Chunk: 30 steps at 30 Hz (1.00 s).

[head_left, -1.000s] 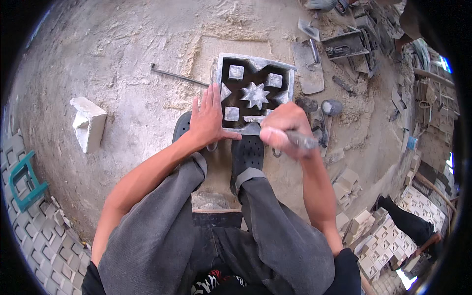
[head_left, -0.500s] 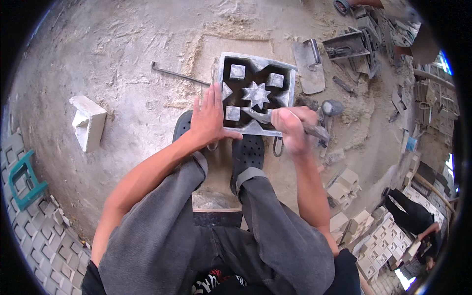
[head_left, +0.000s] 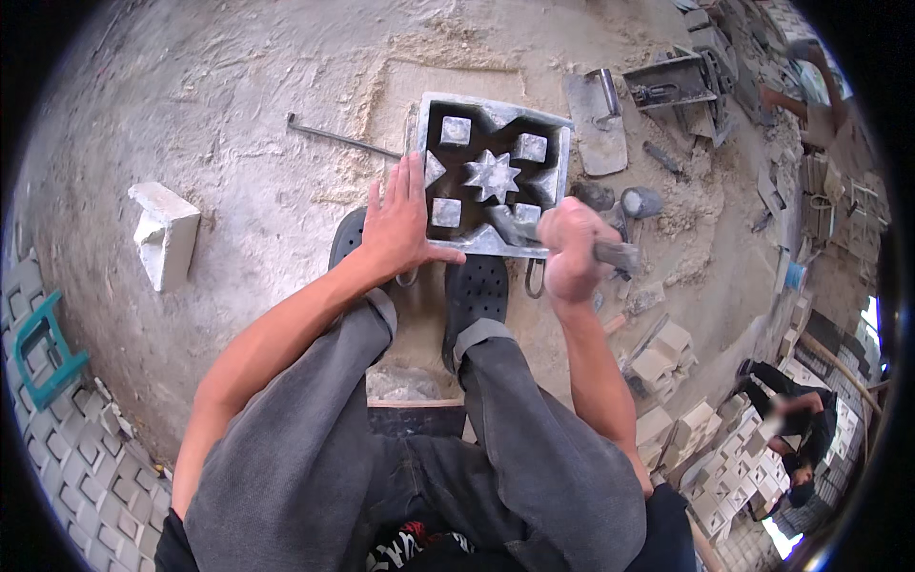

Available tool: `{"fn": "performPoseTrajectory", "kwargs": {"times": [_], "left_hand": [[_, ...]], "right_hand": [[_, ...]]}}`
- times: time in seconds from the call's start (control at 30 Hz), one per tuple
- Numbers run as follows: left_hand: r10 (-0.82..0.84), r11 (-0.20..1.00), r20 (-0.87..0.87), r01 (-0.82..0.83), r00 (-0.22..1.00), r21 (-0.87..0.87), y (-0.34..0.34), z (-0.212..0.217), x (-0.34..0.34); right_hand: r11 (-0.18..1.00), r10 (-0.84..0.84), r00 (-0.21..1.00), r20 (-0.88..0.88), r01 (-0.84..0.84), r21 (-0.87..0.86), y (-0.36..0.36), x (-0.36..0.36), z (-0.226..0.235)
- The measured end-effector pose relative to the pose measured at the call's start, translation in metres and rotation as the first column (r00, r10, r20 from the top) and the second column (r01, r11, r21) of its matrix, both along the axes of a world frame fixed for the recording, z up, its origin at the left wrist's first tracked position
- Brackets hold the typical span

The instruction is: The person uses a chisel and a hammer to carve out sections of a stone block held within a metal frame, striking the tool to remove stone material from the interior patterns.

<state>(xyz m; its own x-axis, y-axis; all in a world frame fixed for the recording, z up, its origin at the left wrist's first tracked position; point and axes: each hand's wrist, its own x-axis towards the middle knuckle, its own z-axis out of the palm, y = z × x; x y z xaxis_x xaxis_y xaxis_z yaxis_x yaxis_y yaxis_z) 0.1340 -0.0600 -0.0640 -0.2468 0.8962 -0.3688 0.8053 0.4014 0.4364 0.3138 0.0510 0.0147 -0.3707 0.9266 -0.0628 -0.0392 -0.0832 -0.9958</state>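
A square metal block mould lies on the dusty floor in front of my feet. Inside stand a star-shaped core and several square cores. My left hand rests flat along the mould's left wall, fingers stretched out and thumb at its near corner. Over the near right corner, my right hand is closed round a grey brush-like tool. The tool's far end reaches into the mould beside the near right square core; motion smears it.
A thin metal rod lies left of the mould, and a broken white block farther left. To the right are a flat metal plate with a handle, a grey cup-shaped piece and stacked blocks. Another person bends at the lower right.
My right hand has moved slightly, shifting the tool's end rightward from the near left square core to the near right one. My left hand stays against the mould wall.
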Motion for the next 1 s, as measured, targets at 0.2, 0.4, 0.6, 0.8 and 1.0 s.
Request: {"fn": "performPoseTrajectory", "kwargs": {"times": [0.2,0.4,0.6,0.8,1.0], "left_hand": [[0.002,1.0,0.005,-0.002,1.0,0.008,-0.004,-0.001,-0.004],[-0.006,1.0,-0.001,0.006,1.0,-0.003,-0.004,-0.003,0.0],[-0.014,1.0,-0.01,0.014,1.0,-0.018,0.003,0.0,0.003],[-0.022,0.999,-0.015,0.021,1.0,-0.043,0.001,-0.001,-0.002],[-0.001,0.999,0.006,0.001,1.0,-0.033,0.005,0.002,0.002]], "right_hand": [[0.988,-0.012,1.0,-0.012,0.013,0.151,-0.018,-0.008,-0.006],[0.998,0.062,0.998,0.009,-0.062,-0.019,0.005,-0.014,0.031],[0.984,0.113,0.989,0.095,-0.125,0.126,0.007,-0.007,-0.02],[0.987,0.158,0.974,-0.16,-0.157,0.021,0.02,-0.01,0.027],[1.0,0.006,0.906,-0.423,-0.004,0.004,0.057,0.026,0.082]]}}
